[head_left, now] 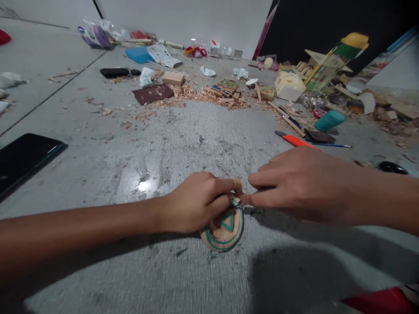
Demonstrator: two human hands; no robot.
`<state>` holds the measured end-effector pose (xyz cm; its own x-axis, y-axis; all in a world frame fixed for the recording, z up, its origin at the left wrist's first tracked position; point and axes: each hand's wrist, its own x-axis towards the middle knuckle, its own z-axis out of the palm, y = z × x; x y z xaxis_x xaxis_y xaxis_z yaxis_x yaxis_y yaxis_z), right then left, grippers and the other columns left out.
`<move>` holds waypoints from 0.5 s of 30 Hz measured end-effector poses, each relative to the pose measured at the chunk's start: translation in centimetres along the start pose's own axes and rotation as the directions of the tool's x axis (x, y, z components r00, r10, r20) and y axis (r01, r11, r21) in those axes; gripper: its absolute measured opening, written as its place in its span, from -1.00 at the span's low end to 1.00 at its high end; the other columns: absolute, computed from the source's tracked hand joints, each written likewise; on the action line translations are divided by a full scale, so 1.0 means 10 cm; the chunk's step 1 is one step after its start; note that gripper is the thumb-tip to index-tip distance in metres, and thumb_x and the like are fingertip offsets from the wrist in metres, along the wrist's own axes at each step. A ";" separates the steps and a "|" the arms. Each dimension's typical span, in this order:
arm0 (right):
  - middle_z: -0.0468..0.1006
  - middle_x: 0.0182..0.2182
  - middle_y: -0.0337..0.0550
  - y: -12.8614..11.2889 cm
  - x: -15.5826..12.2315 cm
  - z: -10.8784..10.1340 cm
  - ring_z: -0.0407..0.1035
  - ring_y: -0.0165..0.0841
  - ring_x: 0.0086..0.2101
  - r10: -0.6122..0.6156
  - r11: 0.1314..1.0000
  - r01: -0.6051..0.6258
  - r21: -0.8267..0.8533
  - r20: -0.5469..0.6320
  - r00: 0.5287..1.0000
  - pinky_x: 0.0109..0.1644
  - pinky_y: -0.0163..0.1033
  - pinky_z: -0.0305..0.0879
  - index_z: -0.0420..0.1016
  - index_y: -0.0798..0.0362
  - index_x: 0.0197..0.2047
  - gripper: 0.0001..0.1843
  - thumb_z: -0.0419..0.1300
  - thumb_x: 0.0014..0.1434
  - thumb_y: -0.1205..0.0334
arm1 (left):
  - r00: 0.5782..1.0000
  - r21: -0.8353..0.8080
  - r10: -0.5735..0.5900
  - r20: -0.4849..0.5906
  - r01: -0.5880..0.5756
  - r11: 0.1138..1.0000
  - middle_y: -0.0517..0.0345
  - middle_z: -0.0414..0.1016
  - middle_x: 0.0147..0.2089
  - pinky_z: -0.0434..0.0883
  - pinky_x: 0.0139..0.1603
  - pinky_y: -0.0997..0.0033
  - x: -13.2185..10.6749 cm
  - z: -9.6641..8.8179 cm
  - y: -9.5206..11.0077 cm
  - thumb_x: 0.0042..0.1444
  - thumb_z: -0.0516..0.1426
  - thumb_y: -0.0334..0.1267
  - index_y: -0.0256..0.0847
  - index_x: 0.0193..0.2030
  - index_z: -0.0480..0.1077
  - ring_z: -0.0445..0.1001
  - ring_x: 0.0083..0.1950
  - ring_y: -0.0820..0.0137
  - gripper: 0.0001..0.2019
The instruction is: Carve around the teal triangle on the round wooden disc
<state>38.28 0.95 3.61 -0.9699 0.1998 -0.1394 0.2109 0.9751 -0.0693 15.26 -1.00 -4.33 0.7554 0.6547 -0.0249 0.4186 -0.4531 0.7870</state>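
Note:
A round wooden disc [222, 235] with a green ring and a green triangle on its face lies on the grey surface in front of me. My left hand [199, 200] comes from the left and grips the disc's upper left part, its fingers curled over the far edge. At the disc's upper right rim is my right hand [291, 187], thumb and finger pinched close to the left fingertips. A thin dark tip shows at the pinch, but what the right hand holds is too small and covered to name. Just beyond the right hand lies an orange-handled cutter [296, 140].
A black phone [29, 161] rests at left. Wood shavings [193, 93], a brown sandpaper sheet [153, 93] and a wood block [173, 78] lie farther back. To the right are a teal cylinder [330, 121], pencils and a yellow-topped bottle [355, 41].

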 end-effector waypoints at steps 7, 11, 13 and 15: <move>0.61 -0.42 -0.31 0.10 -0.09 -0.03 0.46 -0.42 -0.39 0.232 0.886 -0.242 0.395 0.074 0.970 -0.30 -0.26 0.18 0.66 -0.06 -0.15 -0.79 0.20 0.28 0.38 | 0.999 0.100 0.031 0.008 -0.032 0.994 0.21 0.53 -0.40 0.24 -0.38 0.52 0.03 -0.10 0.03 0.30 -0.02 -0.34 -0.20 -0.05 0.49 0.44 -0.43 0.48 -0.73; 0.66 -0.33 -0.27 0.14 -0.21 0.06 0.51 -0.40 -0.34 0.291 0.898 -0.269 0.350 -0.010 0.957 -0.26 -0.25 0.24 0.64 -0.04 -0.07 -0.79 0.17 0.37 0.28 | 0.980 0.587 0.169 -0.106 -0.076 0.806 0.13 0.57 -0.36 0.10 -0.45 0.44 -0.02 -0.37 0.15 0.38 -0.02 -0.22 -0.24 0.08 0.45 0.43 -0.47 0.41 -0.69; 0.66 -0.30 -0.22 0.16 -0.26 0.16 0.52 -0.37 -0.33 0.309 0.918 -0.277 0.285 -0.076 0.948 -0.26 -0.23 0.24 0.62 -0.02 -0.04 -0.76 0.12 0.43 0.18 | 0.942 0.850 0.297 -0.153 -0.028 0.526 0.10 0.52 -0.42 -0.02 -0.47 0.40 -0.05 -0.56 0.19 0.44 -0.10 -0.17 -0.30 0.12 0.43 0.37 -0.51 0.37 -0.62; 0.66 -0.24 -0.17 0.17 -0.30 0.29 0.52 -0.33 -0.29 0.336 0.933 -0.305 0.193 -0.156 0.929 -0.24 -0.21 0.24 0.59 0.00 -0.01 -0.71 0.06 0.48 0.11 | 0.930 0.954 0.362 -0.061 -0.052 0.295 0.11 0.44 -0.47 -0.04 -0.44 0.39 -0.07 -0.74 0.18 0.47 -0.18 -0.24 -0.30 0.05 0.46 0.34 -0.50 0.35 -0.59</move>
<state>41.90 1.70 1.01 -0.8493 0.5278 0.0009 0.5156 0.8301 -0.2125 11.77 2.14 1.69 0.8233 0.4819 0.2998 0.5652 -0.7450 -0.3544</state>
